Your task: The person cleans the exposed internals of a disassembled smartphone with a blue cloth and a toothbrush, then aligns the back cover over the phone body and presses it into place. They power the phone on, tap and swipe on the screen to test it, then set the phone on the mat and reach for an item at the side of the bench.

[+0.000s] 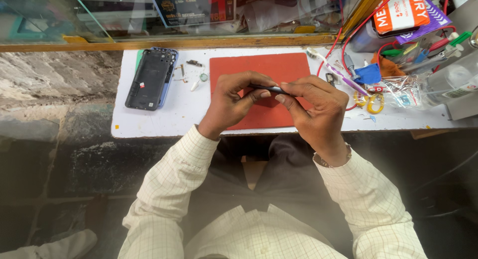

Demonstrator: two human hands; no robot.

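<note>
Red mat [259, 70] sits mid-counter [149, 124] as a work pad. Over its near edge, both hands pinch a thin dark phone part [269, 88] edge-on: left hand [230, 102] steadies, right hand [313, 102] grips w/ fingertips. Opened phone back [149, 79] lies far left, parked aside.

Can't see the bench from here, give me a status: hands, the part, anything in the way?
Left hand and right hand both pinch a thin dark part edge-on above the red mat. Opened phone shell lies clear, left of it.
</note>
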